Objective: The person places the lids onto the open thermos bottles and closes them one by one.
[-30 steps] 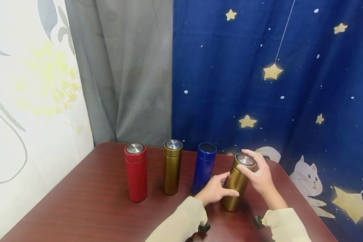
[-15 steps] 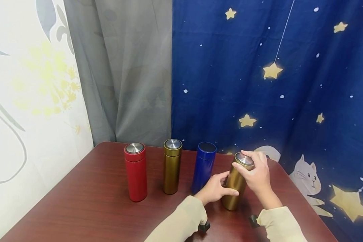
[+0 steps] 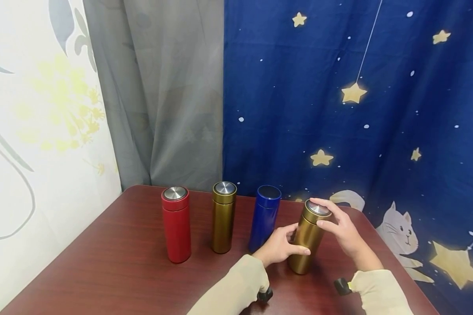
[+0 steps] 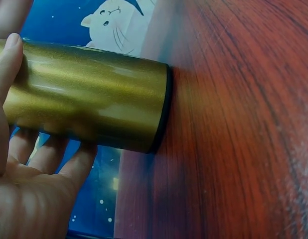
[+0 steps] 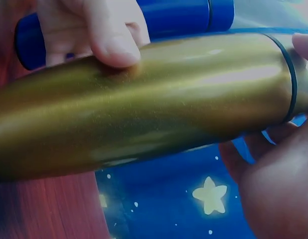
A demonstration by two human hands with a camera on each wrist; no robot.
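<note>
A gold thermos flask (image 3: 306, 243) stands near the right side of the table, base on the wood. My left hand (image 3: 277, 247) grips its body, thumb across the near side; in the left wrist view the fingers (image 4: 77, 167) of that hand are behind the flask. At the top, my right hand (image 3: 347, 236) holds the lid (image 3: 310, 215), thumb on the near edge and a finger over the steel disc. The right wrist view shows the dark seam (image 5: 289, 74) under the lid, with the right fingers partly hidden behind it. A blue thermos (image 3: 266, 214) stands just left of the gripped one.
Farther left, a second gold thermos (image 3: 223, 223) and a red thermos (image 3: 177, 232) stand upright on the dark red wooden table (image 3: 114, 262). A grey curtain (image 3: 177, 96) and a blue starry curtain (image 3: 284, 100) hang behind the table.
My right hand first shifts slightly left around the lid, then back right, its thumb now lower on the near edge. The left hand and the flask stay in place.
</note>
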